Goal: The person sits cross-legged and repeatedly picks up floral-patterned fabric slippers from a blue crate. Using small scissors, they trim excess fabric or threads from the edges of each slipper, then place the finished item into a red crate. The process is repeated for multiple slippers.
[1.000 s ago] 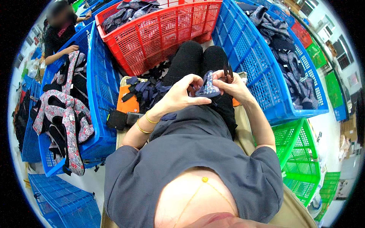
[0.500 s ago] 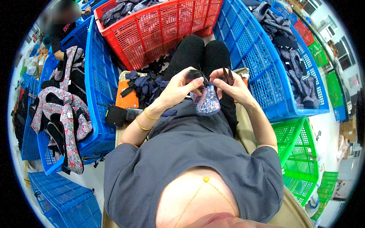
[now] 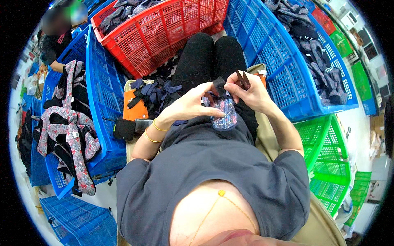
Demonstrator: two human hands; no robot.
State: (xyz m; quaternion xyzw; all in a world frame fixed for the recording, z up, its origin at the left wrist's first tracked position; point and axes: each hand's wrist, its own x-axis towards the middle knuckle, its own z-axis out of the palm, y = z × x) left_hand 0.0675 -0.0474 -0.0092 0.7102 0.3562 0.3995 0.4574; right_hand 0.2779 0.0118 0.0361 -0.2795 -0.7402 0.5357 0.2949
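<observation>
The blue patterned piece is over the person's lap, between both hands. The left hand has its grip closed on it — thumb across its face. The right hand grips dark snips, fingertips at the piece's upper edge; whether they pinch it, I cannot tell. Scraps lie left — beyond, a red crate and blue crates.

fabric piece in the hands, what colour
The fabric piece is mottled blue with pale flecks, seen best in the head view.

Workshop: red crate, blue crates, heaped fabric pieces.
</observation>
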